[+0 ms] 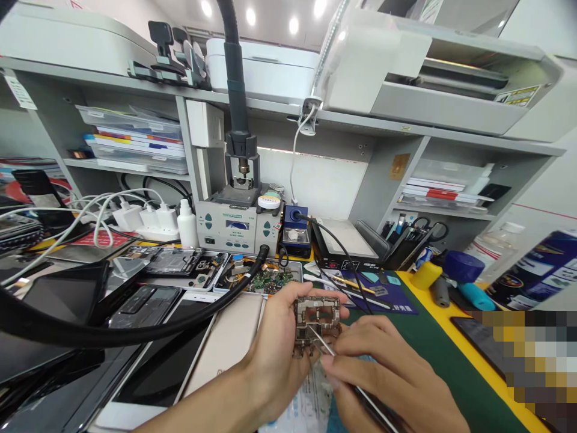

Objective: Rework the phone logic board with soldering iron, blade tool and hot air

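Fingers (336,352) of the right hand (383,373) are pinched shut on metal tweezers (356,385), whose tips touch the lower edge of a phone circuit board (317,322). Left hand (274,349) grips that board upright, fingers curled round its left side and thumb across its top, above the green mat (433,361) on the surface. Beside the left hand lie a gold phone back (229,343) and several dark handsets (148,307). Farther back, a tray of small boards (270,279) sits before the hot-air rework station (237,225), with a white bottle (187,224) to its left. Behind, grey shelves (135,159) carry stacked boxes, and a printer (442,72) tops the shelving.
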Demonstrator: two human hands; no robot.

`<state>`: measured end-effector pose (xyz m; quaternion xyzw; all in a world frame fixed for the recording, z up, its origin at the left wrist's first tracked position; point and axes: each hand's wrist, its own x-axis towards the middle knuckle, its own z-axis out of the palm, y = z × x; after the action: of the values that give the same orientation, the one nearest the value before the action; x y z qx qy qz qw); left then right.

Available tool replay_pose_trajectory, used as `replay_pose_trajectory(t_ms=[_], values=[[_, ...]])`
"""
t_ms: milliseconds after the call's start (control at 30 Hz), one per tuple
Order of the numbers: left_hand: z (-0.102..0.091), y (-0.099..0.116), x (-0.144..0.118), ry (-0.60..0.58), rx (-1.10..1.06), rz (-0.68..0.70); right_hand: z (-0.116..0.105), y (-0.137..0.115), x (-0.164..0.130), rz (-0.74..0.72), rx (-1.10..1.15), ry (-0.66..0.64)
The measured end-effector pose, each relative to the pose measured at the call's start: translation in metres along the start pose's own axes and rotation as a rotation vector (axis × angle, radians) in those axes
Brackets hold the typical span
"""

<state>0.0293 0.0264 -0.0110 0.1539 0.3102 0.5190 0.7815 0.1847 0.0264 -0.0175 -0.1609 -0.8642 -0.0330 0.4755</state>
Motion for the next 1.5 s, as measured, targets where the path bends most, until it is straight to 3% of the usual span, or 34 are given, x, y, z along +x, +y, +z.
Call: replay_pose_trajectory(t_ms=[1500], values=[[0.0001, -0.0022, -0.0017, -0.008, -0.004, 0.035, 0.0006, -0.001, -0.0011, -0.007, 0.028, -0.005]])
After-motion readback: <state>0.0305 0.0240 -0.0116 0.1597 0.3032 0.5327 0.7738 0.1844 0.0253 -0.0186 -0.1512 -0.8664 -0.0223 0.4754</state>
